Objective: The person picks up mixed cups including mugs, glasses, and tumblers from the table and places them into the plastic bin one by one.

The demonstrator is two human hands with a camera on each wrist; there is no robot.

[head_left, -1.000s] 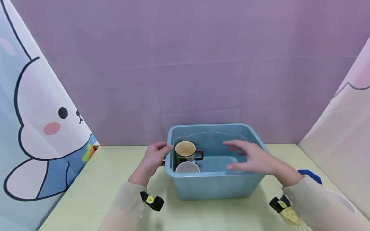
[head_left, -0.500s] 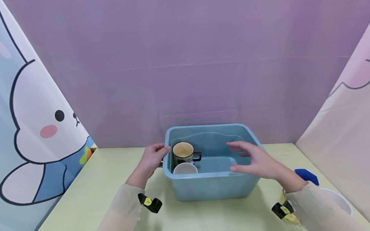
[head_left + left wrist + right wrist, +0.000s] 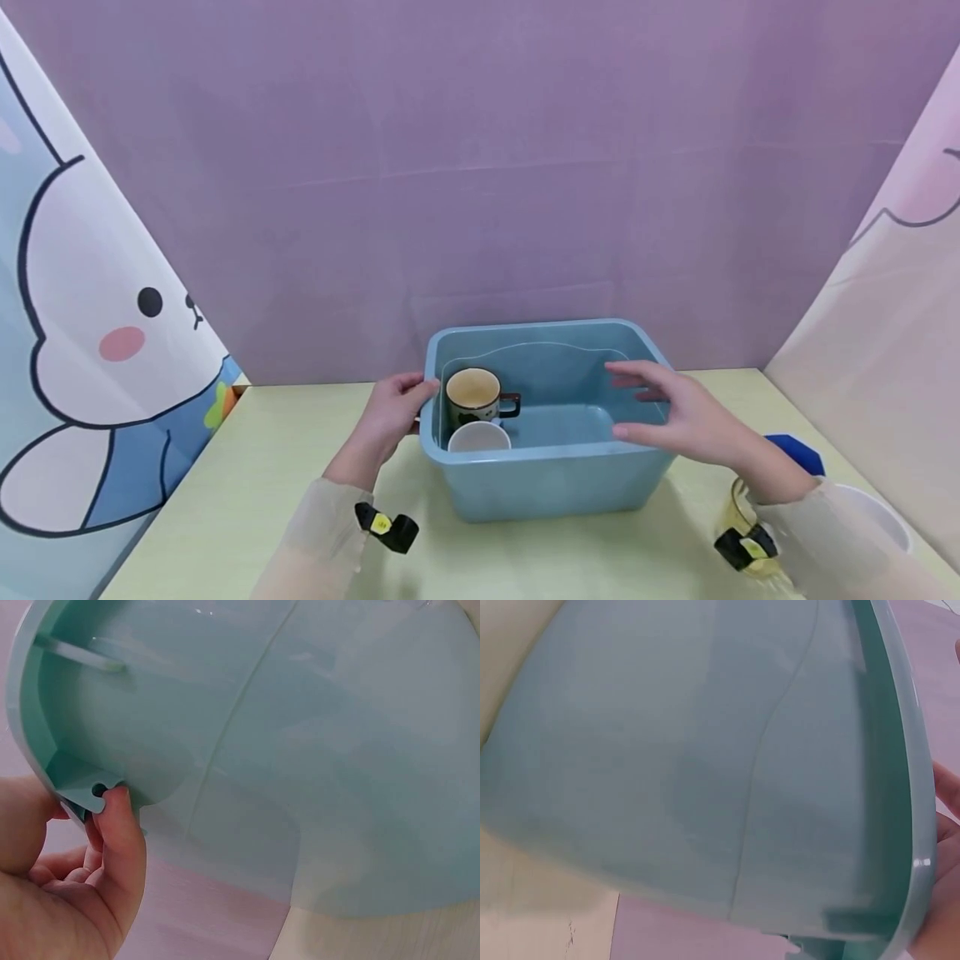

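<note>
A blue plastic bin (image 3: 547, 483) stands on the table in the head view. My left hand (image 3: 393, 408) grips its left rim, thumb on top; the left wrist view shows curled fingers (image 3: 124, 832) under the rim. Over the bin's right end is my right hand (image 3: 686, 417), with its fingers spread apart and nothing between them. Inside the bin, at the left, sits a mug (image 3: 474, 396) with a cream inside, dark rim and dark handle. A white cup (image 3: 480, 437) is just in front of that mug, its lower part hidden by the bin wall.
To the right of the bin, partly behind my right forearm, are a yellowish clear glass vessel (image 3: 727, 518), a dark blue object (image 3: 798, 454) and a white round dish (image 3: 877, 512). A purple backdrop (image 3: 480, 183) rises behind the pale table (image 3: 300, 450).
My right hand has moved a little to the right over the bin, fingers still spread. The left hand keeps its grip on the rim. The head view has shifted slightly.
</note>
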